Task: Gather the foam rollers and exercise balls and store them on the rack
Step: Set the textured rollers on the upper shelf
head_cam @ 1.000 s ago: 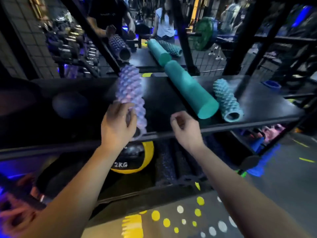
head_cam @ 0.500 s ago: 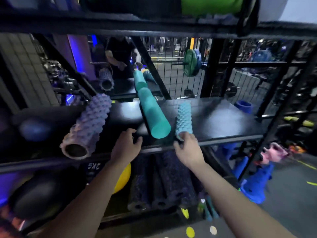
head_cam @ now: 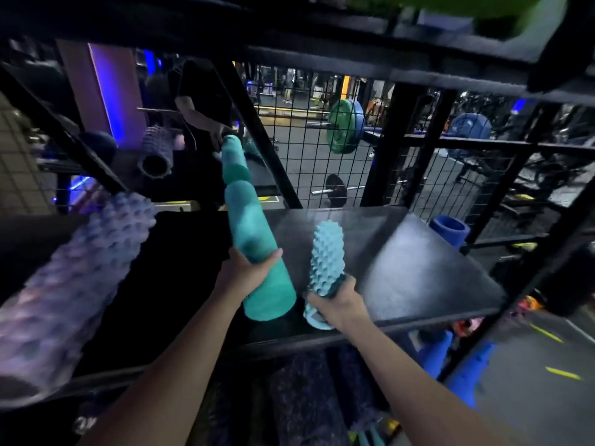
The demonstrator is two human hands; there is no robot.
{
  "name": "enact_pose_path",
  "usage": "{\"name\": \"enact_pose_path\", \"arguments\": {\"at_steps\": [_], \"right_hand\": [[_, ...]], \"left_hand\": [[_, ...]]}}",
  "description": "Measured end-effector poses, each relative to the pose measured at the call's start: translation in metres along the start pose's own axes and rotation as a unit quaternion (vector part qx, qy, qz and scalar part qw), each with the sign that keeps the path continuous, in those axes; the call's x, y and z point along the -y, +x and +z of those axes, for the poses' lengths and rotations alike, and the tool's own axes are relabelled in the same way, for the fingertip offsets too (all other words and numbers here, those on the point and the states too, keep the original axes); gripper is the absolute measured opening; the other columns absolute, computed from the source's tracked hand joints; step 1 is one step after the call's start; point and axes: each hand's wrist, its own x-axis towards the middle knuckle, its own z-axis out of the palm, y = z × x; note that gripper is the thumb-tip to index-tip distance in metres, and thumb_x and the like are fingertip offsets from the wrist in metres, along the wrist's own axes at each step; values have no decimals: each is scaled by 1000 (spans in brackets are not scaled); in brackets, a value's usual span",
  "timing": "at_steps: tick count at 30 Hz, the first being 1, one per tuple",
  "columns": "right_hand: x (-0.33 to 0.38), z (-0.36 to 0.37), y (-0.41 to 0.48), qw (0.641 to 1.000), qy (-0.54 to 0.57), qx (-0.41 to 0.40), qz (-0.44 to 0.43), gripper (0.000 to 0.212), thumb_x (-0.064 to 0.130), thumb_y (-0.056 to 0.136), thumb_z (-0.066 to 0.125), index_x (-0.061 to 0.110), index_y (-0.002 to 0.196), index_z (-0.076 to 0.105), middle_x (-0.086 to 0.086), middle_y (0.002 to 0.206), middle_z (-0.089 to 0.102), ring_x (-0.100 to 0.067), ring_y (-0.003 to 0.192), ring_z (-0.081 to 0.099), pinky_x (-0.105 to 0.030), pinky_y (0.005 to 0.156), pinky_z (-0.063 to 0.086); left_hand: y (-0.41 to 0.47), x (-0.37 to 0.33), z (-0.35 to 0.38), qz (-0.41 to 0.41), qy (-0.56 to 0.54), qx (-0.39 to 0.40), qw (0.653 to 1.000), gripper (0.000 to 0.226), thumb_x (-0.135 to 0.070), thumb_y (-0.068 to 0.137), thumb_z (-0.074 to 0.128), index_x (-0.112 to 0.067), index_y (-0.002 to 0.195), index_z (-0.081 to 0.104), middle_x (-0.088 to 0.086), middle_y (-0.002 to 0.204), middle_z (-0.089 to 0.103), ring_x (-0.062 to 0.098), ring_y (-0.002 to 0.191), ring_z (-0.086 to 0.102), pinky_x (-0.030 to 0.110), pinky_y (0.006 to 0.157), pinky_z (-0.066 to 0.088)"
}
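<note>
Both hands are on rollers now. My left hand (head_cam: 244, 275) has the smooth roller (head_cam: 257, 226), thumb hooked over its right side and the other fingers curled round the left, so that is a full grip about a third of the way up from the near end. My right hand (head_cam: 338, 304) is clamped on the spiky roller (head_cam: 325, 249), fingers (head_cam: 341, 283) wrapped over the knobs close to its near end.

Both teal rollers lie lengthways over the middle shelf (head_cam: 418, 268) of the rack (head_cam: 383, 149), near ends towards me at the front edge, far ends pointing at the back. They sit just beside each other, smooth one on the left, spiky one on the right, not touching. (Whether either is lifted off the shelf or resting on it, I can't tell from up here.)

Off to my left, the purple roller (head_cam: 74, 284) lies on the same level, angled, its open end nearest me and badly blurred. The right half of the shelf is bare black board.

Below the shelf edge, between my forearms, dark rollers (head_cam: 302, 397) are packed side by side on the lower level. Blue cones (head_cam: 467, 384) stand on the floor to the right. Behind the rack's mesh (head_cam: 306, 123), a barbell (head_cam: 343, 130) with a green plate.
</note>
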Motion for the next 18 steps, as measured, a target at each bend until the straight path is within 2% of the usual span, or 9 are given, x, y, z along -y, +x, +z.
{"name": "enact_pose_path", "arguments": {"at_steps": [2,3,4,6,7,10,13,15,18], "right_hand": [[-10,-3,12,999,40,14,4,76,46,76,77,20,131,31,-6,120,59,-18,91,62,-19,75,54],[-14,-6,16,998,68,14,1,72,41,76,78,23,128,32,-3,117,59,-11,85,60,-11,65,52],[-19,-11,23,996,84,3,-1,73,41,71,79,27,127,34,-2,117,60,-10,85,61,-13,63,55],[-26,-27,36,994,107,-29,-6,83,47,58,79,31,128,39,-1,117,66,-15,91,67,-30,77,62],[-29,-39,42,993,110,-37,-7,82,46,57,79,31,128,41,-1,114,67,-16,90,67,-33,78,61],[-39,-85,64,995,88,-50,4,68,37,76,78,25,132,42,-3,111,66,-16,83,60,-25,73,47],[-58,-135,93,995,60,-83,-9,68,36,80,78,18,136,44,-6,120,66,-27,103,62,-31,86,47],[-78,-168,111,996,25,-87,-22,72,36,78,80,17,138,45,-8,119,66,-29,110,62,-31,86,47],[-105,-214,130,997,-24,-58,-37,68,34,78,80,17,137,51,-6,113,68,-25,97,63,-21,71,44]], "left_hand": [[16,4,17,-40,13,32,999,161,-92,24,78,-22,154,15,8,150,47,32,128,56,48,105,50],[17,2,24,-51,15,34,998,163,-85,25,83,-25,157,7,10,153,42,33,132,52,49,108,47],[16,-1,31,-51,15,23,998,161,-76,28,84,-25,157,4,12,153,41,34,133,50,49,109,45],[14,-10,44,-37,9,4,999,151,-64,30,82,-27,157,9,11,149,46,33,130,51,47,109,45],[10,-16,51,-25,-3,3,1000,144,-61,33,83,-28,156,15,9,145,50,31,127,54,46,107,47],[-1,-35,86,14,-40,21,999,126,-55,41,88,-36,150,28,1,135,58,25,116,60,46,98,53],[-20,-60,132,38,-32,52,997,126,-59,39,85,-57,146,18,-1,132,56,26,112,62,52,93,55],[-34,-83,165,37,-28,72,996,128,-59,40,82,-54,148,14,-1,131,56,27,109,63,51,93,55],[-50,-115,220,18,-38,94,995,127,-59,40,79,-43,151,20,2,133,58,29,110,62,49,94,54]]}}
